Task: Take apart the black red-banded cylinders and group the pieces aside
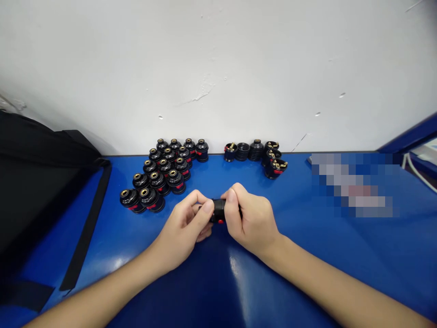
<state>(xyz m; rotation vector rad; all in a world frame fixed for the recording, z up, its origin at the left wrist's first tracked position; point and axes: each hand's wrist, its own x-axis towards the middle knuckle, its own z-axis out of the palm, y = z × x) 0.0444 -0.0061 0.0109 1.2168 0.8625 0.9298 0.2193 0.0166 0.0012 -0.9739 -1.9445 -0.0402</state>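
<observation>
A black lamp holder [218,210] with a red mark lies sideways between my two hands, low over the blue table. The fingers and thumb of my left hand [193,216] pinch its left end. My right hand [251,218] is wrapped round its right end, thumb on top, so much of the piece is hidden. Beyond my left hand stand several similar lamp holders [159,182] in slanting rows, brass-ringed ends up. Behind my right hand are open lamp holder bodies [276,171] with brass contacts, a black threaded ring [242,151] and a black ribbed cap [256,150].
A white wall [218,68] rises at the back edge of the blue table [307,273]. A black bag [41,182] with a hanging strap [87,223] takes up the left side. A blurred-out flat object [355,184] lies at the right, near a blue frame [409,132].
</observation>
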